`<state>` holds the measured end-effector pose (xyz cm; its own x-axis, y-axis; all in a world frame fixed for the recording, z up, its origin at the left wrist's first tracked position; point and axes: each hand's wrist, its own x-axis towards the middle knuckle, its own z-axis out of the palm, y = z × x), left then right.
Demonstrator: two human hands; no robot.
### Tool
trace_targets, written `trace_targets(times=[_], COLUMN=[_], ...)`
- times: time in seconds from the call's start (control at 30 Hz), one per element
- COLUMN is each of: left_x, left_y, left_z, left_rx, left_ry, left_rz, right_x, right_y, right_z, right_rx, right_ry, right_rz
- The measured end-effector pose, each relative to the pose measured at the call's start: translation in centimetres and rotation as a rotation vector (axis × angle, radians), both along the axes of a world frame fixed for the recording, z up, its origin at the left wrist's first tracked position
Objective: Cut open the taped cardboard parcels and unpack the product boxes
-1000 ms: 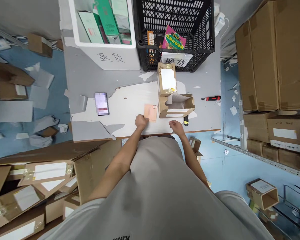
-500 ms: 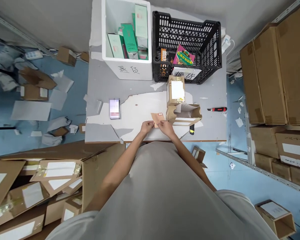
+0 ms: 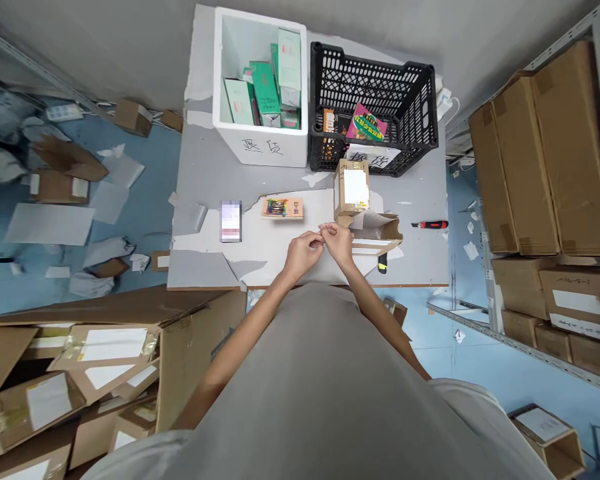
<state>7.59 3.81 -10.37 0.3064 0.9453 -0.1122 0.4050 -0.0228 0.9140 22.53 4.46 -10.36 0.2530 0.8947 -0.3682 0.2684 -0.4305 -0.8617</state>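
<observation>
My left hand (image 3: 303, 253) and my right hand (image 3: 339, 241) meet above the front of the table, fingertips pinched together. Whatever is between them, if anything, is too small to make out. Beyond the left hand, apart from it, is a flat peach-orange packet (image 3: 283, 208) with a colourful printed face. An opened cardboard box (image 3: 375, 245) with its flaps up sits just right of my right hand. Behind that stands a closed carton (image 3: 351, 190) with a white label. To the left, a phone (image 3: 231, 221) with a lit screen lies flat.
At the back are a white foam box (image 3: 273, 157) holding green cartons and a black plastic crate (image 3: 375, 73) with colourful packets. A red-black box cutter (image 3: 430, 225) lies at right, a yellow-black tool (image 3: 383, 262) near the front edge. A large carton (image 3: 195, 353) of parcels stands lower left.
The peach-orange packet has left my hands and is now farther back and left, its colourful side showing. Both hands have risen slightly and come together.
</observation>
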Motion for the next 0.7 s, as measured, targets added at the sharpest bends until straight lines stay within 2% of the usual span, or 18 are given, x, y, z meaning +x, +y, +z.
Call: trace_targets(times=[0.07, 0.17, 0.23, 0.3, 0.47, 0.7], left_x=[-0.8, -3.1, -5.2, -7.2, -10.3, -9.6], left_y=[0.5, 1.8, 3.2, 5.1, 10.8, 17.0], left_z=[-0.6, -2.4, -4.0, -5.6, -8.1, -9.5], left_rx=[-0.086, -0.193, -0.247, -0.262, -0.22, -0.229], left_ry=[-0.036, -0.019, 0.069, 0.247, 0.557, 0.565], left_rz=[0.034, 0.151, 0.21, 0.24, 0.12, -0.035], right_x=[0.2, 0.1, -0.1, -0.4, -1.2, -2.1], right_y=[0.0, -0.8, -1.5, -2.1, -3.6, -7.2], right_z=[-0.1, -0.4, -0.7, -0.9, -1.2, -1.8], right_rx=[-0.018, -0.04, -0.068, -0.099, -0.146, -0.221], right_ry=[0.049, 0.181, 0.235, 0.254, 0.273, 0.246], right_rz=[-0.009, -0.029, -0.029, -0.015, 0.012, -0.056])
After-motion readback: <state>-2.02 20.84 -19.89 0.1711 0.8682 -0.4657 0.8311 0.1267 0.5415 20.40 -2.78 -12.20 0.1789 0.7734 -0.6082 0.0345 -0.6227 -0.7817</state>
